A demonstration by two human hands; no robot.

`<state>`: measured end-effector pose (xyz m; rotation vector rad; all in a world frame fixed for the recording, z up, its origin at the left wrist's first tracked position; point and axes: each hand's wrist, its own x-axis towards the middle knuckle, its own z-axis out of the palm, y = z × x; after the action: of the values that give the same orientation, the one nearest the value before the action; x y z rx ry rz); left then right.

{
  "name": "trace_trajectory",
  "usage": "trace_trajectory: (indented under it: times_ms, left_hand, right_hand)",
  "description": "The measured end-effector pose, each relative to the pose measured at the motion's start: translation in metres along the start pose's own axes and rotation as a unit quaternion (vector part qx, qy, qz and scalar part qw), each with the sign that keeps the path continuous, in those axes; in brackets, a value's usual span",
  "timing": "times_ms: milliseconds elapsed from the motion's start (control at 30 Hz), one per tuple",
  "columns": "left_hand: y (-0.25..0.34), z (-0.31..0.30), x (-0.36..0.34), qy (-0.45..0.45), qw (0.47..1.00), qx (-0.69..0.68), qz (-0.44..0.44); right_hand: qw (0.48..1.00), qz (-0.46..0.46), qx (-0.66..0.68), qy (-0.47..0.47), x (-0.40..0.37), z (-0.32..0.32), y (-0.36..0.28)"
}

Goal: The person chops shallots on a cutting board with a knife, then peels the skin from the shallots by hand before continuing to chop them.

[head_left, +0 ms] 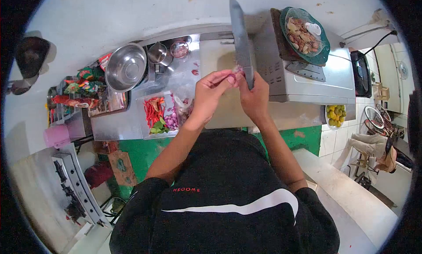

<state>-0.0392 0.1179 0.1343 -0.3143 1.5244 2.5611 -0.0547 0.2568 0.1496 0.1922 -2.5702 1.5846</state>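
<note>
My left hand (213, 92) pinches a small reddish-purple shallot (231, 77) between thumb and fingers. Gripped in my right hand (255, 98) is a large kitchen knife (240, 32), its broad blade pointing up and away from me. The two hands meet above the counter, and the knife's heel end lies close beside the shallot. Left of my left hand, a clear tray (143, 122) holds red chilies (154, 112), peeled shallots (171, 120) and green leaves (159, 127). A plastic bag (182, 105) lies partly behind my wrist. Bits of purple skin (194, 72) are scattered on the counter.
A steel bowl (126, 68), a small metal pot (157, 54) and a small bowl (179, 49) stand at the back left. On the right, a silver appliance (307, 84) carries a green plate (324, 51). Yellow-green citrus fruits (336, 115) fill a bowl near its corner.
</note>
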Motion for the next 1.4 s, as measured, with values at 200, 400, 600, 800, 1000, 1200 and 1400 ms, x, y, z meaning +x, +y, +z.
trace_trajectory:
  times_ms: [200, 400, 600, 800, 1000, 1200, 1400]
  left_hand:
    - [-0.011, -0.007, -0.004, 0.015, 1.000, 0.002, 0.006]
    - [-0.019, -0.017, -0.004, -0.002, 0.998, -0.047, -0.028]
    - [-0.030, -0.021, -0.006, 0.007, 1.000, -0.018, -0.016]
    - [-0.028, -0.025, -0.013, 0.005, 1.000, 0.021, -0.018]
    - [-0.061, -0.045, -0.010, -0.010, 0.999, 0.036, 0.019]
    - [-0.088, -0.067, -0.014, 0.011, 0.999, -0.048, -0.023]
    - [-0.082, -0.072, -0.017, 0.069, 0.993, -0.056, -0.084]
  right_hand:
    - [0.994, 0.071, 0.079, 0.010, 0.006, -0.001, 0.007]
    - [0.991, 0.103, 0.080, -0.031, 0.007, 0.000, 0.010]
    - [0.979, 0.139, 0.135, -0.063, 0.006, 0.004, 0.015]
    - [0.970, 0.180, 0.143, -0.082, 0.001, 0.013, 0.034]
    - [0.975, 0.188, 0.074, -0.089, -0.009, 0.032, 0.059]
    - [0.996, 0.073, 0.044, -0.034, -0.014, 0.050, 0.101]
    - [0.992, 0.104, -0.007, -0.077, 0.005, 0.051, 0.109]
